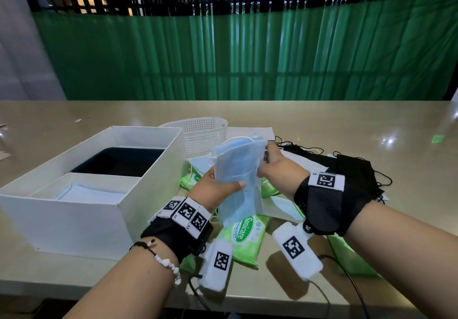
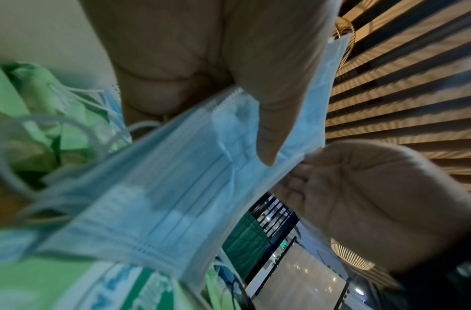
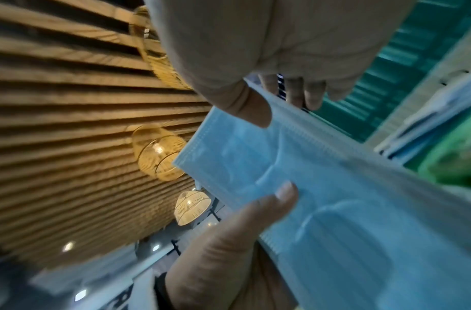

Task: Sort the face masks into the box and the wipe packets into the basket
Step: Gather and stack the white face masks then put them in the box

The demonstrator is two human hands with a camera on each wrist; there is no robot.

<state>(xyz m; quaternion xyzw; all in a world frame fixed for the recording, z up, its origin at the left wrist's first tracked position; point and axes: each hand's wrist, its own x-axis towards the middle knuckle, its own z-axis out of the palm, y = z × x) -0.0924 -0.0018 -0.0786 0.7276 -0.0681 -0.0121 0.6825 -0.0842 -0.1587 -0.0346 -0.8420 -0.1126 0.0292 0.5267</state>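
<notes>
While the head view looks down on the tan surface point(image 1: 322, 125), both hands hold one stack of blue face masks point(image 1: 238, 177) in the air above a heap of green wipe packets point(image 1: 244, 234). The left hand point(image 1: 215, 190) grips the stack's lower part with its thumb across the front; the right hand point(image 1: 275, 165) pinches its upper right edge. Left of the hands stands the white box point(image 1: 138, 194), with blue masks already lying in its near compartment and a dark far compartment. Behind it sits the white basket point(image 1: 200, 133); its inside cannot be seen. Black face masks point(image 1: 357, 170) lie on the surface to the right, beyond the right wrist.

Only the left wrist view shows the grip from below: the left hand's thumb point(image 2: 271, 117) presses on the pleated blue face masks point(image 2: 176, 188), their ear loops point(image 2: 22, 146) hang toward the green wipe packets point(image 2: 43, 283), and the right hand point(image 2: 361, 205) meets the stack's edge. Box and basket are out of frame.

From the right wrist view, the right hand's thumb point(image 3: 245, 104) and fingers clamp the stack's point(image 3: 322, 188) top edge, the left hand's thumb point(image 3: 282, 199) lies on its face, and woven ceiling lamps point(image 3: 157, 153) hang above, unseen from the head.
</notes>
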